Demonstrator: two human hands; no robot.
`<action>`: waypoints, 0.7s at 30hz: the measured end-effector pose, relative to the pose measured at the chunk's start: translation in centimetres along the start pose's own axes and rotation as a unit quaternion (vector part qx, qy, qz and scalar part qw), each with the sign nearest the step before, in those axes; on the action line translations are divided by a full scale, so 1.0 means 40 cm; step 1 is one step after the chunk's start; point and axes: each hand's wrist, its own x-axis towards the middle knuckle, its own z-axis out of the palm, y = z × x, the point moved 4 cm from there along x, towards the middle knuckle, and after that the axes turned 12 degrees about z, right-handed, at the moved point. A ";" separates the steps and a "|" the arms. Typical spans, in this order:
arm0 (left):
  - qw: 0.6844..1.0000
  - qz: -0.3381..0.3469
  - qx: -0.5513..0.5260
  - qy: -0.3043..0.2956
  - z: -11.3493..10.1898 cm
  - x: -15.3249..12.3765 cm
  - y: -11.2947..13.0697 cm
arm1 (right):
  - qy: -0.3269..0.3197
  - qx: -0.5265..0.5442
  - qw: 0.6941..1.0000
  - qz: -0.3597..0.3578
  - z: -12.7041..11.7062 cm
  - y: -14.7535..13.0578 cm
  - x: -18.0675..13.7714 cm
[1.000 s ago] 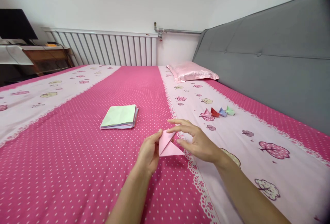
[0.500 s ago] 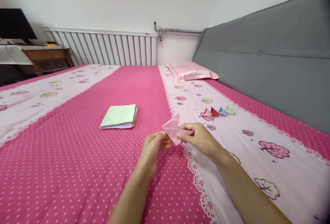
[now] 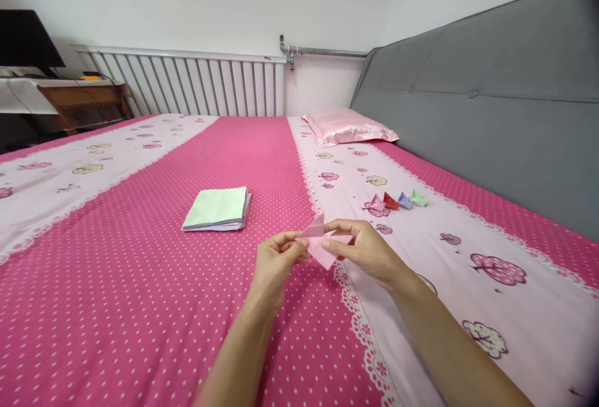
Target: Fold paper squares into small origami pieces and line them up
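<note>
Both my hands hold a small folded pink paper [image 3: 319,246] just above the pink dotted bedspread [image 3: 140,282]. My left hand [image 3: 274,266] pinches its left side between thumb and fingers. My right hand [image 3: 365,250] pinches its right side, fingers curled over the top edge. The paper is partly folded, with one pointed flap sticking up and another pointing down. A stack of square paper sheets [image 3: 218,208], pale green on top, lies on the bed to the left of my hands.
Several small folded paper pieces [image 3: 395,201], pink, red, blue and green, sit in a row on the pale strip to the right. A pink pillow [image 3: 349,127] lies by the grey headboard [image 3: 491,101]. A radiator [image 3: 187,85] lines the far wall.
The pink paper was lifted off the bedspread and turned between my hands. Its flap now stands lower and both hands pinch it closer together.
</note>
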 end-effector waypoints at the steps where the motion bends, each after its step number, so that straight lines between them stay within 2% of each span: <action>1: 1.000 -0.003 0.001 -0.004 -0.001 0.000 -0.001 | 0.010 -0.004 1.000 -0.008 -0.001 -0.001 0.001; 4: 1.000 -0.017 -0.001 -0.014 -0.001 0.000 -0.005 | 0.016 -0.006 0.999 -0.027 0.003 -0.007 0.001; 8: 0.999 -0.022 -0.007 -0.023 0.001 -0.001 -0.008 | 0.017 -0.020 1.000 -0.007 0.005 -0.008 -0.002; 15: 1.000 0.010 -0.006 -0.020 0.007 -0.001 0.004 | 0.022 -0.109 0.993 -0.027 -0.005 -0.008 -0.008; 21: 0.998 0.049 0.025 -0.040 0.013 0.000 0.004 | 0.068 -0.106 0.988 -0.086 0.002 -0.018 -0.007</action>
